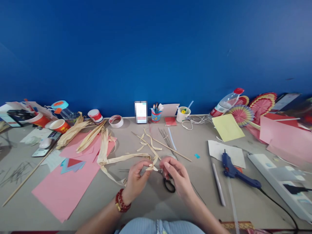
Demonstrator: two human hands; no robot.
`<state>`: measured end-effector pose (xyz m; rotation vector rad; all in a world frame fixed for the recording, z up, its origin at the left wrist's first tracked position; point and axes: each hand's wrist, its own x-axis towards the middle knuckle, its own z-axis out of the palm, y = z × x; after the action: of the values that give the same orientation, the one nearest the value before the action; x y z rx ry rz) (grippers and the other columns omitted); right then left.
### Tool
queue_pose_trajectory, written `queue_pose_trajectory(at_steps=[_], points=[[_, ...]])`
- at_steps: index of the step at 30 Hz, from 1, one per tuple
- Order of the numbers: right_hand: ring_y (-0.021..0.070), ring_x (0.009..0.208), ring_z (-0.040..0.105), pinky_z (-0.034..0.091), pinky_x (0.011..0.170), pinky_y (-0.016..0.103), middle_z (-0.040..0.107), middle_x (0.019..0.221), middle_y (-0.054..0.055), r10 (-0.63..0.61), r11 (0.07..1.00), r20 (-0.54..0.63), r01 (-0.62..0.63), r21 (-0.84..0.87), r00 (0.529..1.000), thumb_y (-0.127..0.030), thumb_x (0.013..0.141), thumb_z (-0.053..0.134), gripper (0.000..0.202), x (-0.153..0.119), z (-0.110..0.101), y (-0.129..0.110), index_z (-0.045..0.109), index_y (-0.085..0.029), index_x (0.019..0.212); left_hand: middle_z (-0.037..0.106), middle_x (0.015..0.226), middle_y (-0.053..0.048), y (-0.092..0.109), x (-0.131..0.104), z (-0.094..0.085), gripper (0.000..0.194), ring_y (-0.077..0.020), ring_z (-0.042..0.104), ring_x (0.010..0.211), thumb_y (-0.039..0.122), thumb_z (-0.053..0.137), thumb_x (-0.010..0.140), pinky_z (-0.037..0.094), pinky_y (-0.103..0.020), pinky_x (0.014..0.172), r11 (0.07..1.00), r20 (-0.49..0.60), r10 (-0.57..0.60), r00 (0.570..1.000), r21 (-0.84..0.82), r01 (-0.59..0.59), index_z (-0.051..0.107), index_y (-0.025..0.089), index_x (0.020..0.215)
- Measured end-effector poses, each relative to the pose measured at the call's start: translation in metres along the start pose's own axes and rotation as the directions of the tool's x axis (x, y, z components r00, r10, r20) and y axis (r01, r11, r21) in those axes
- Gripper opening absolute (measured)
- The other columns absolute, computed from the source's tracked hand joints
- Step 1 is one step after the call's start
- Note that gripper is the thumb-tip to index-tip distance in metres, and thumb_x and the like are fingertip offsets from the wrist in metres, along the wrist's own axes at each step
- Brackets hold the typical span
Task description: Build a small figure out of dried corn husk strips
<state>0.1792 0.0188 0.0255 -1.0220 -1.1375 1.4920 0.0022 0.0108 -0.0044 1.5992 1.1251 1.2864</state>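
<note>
Near the table's front, my left hand (137,178) pinches a pale strip of dried husk (153,165) between thumb and fingers. My right hand (176,174) is just to the right, its fingers curled together; what it holds, if anything, is too small to make out. Black-handled scissors (169,185) lie between the hands, partly hidden by the right one. Beyond the hands are small husk pieces (143,138), a thin wooden stick (173,149) and several dark wires (166,139). A long husk strip (126,158) runs from the left hand towards a husk bundle (103,149).
Pink paper sheets (68,190) and more husks (73,131) lie on the left. At the back stand a phone (141,112), a pen cup (156,116) and a white cup (182,115). A blue glue gun (240,174), power strip (280,185) and bottle (225,103) are on the right.
</note>
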Motion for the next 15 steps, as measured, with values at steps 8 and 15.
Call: queue_pose_trajectory(at_steps=[8,15], points=[[0.0113,0.060,0.046,0.037,0.055,0.024,0.059,0.078,0.001,-0.054,0.987,0.067,0.063,-0.146,0.996,-0.038,0.087,0.064,0.019,0.004,-0.002,0.018,0.067,-0.019,0.087,0.064,0.098,-0.007,-0.002,0.000,-0.001,0.008,-0.0197,0.061,0.096,0.020,0.058,0.091,0.048,-0.032,0.087,0.997,0.011,0.007,1.000,-0.070,-0.007,0.066,0.019,0.092],[0.0170,0.075,0.057,0.045,0.068,0.028,0.062,0.085,0.004,-0.207,0.944,0.177,0.244,-0.224,0.962,-0.029,0.086,0.065,0.009,0.008,0.000,0.032,0.069,-0.021,0.085,0.059,0.099,-0.008,0.005,0.004,-0.005,0.013,-0.0208,0.058,0.099,0.018,0.054,0.093,0.047,-0.034,0.088,0.994,0.079,0.065,0.995,-0.091,-0.058,0.066,0.018,0.092]])
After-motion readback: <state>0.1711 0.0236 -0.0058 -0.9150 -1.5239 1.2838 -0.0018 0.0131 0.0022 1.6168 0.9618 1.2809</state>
